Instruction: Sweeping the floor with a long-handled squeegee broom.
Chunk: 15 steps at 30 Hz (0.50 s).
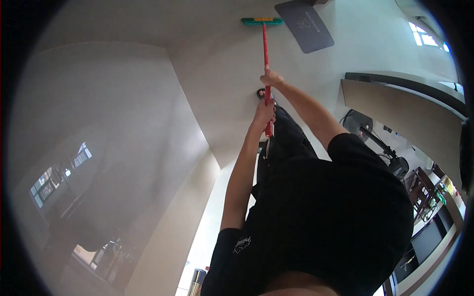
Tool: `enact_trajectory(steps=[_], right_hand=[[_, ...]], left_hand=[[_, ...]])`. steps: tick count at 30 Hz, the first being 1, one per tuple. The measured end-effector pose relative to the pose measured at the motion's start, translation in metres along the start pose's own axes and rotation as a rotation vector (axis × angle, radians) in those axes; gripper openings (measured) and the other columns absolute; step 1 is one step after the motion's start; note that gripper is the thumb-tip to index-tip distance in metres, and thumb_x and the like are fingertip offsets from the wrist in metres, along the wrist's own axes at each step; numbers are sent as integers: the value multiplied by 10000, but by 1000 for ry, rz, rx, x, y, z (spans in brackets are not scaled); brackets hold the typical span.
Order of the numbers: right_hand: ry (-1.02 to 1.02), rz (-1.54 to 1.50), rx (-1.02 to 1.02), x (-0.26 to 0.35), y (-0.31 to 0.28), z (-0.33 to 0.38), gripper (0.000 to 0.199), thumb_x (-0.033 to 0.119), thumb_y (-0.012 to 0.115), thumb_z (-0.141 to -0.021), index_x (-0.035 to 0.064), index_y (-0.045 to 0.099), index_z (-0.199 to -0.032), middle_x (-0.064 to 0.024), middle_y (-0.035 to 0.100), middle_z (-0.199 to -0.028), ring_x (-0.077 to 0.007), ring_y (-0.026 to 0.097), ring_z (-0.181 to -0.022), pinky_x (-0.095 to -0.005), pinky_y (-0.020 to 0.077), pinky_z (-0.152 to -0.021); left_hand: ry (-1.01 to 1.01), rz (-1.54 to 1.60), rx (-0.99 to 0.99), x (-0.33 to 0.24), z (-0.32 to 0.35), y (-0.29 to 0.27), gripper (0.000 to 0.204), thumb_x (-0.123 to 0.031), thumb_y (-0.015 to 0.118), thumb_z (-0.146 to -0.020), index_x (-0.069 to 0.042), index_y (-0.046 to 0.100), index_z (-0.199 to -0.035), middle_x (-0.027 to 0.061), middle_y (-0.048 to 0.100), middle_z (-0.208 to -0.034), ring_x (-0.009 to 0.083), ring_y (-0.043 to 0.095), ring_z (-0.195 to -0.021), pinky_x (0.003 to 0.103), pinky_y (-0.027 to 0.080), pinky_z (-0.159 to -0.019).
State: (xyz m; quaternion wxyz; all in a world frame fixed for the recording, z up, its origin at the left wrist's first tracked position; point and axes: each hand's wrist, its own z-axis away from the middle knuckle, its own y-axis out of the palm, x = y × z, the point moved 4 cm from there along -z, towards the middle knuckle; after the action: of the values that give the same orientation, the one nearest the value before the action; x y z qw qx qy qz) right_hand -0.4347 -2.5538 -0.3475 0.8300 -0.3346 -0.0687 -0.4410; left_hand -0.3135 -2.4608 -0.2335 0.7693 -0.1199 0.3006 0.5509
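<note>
Both hands are closed around the red handle (265,47) of a push broom. Its wide green and yellow head (262,21) rests on the floor at the far end, with the handle running back toward my body. My right hand (272,78) grips farther along the handle, its arm reaching in from the right. Closer to me, my left hand (264,114) wraps the handle near its end, and a short red piece (268,129) sticks out below it. A sandalled foot (261,92) shows just beyond my left hand.
A dark grey mat (307,27) lies right of the broom head. At left stands a large glossy grey surface (113,113) with window reflections. A beige panel with a dark top edge (400,98) is at right, beside a black stand fan (377,140) and a brown chair (419,190).
</note>
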Motion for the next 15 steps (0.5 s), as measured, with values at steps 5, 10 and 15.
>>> enact_trajectory(steps=[5,10,15], right_hand=[[338,-312,331,-115,69,-17,492,440,435,-822,119,465,-1194,-202,600,-924,-333,614,-862,-478,497,-723],[452,-426,766,-176,196,70,275,319,581,-723,45,572,-748,-125,575,-599,-231,595,-516,-354,505,-474],[-71,-40,555,-92,236,124,235,225,522,-743,0,588,-730,-141,608,-726,-257,635,-657,-361,449,-471]], left_hand=[[-100,43,192,22,78,27,152,-245,445,-940,-94,436,-925,-17,416,-613,82,411,-432,226,350,-374],[-70,-205,37,115,199,-29,504,-297,495,-932,-31,392,-1347,27,559,-897,126,511,-854,278,417,-800],[-258,23,-15,124,262,-67,560,-256,516,-929,-145,280,-1424,-51,432,-640,42,361,-434,204,295,-366]])
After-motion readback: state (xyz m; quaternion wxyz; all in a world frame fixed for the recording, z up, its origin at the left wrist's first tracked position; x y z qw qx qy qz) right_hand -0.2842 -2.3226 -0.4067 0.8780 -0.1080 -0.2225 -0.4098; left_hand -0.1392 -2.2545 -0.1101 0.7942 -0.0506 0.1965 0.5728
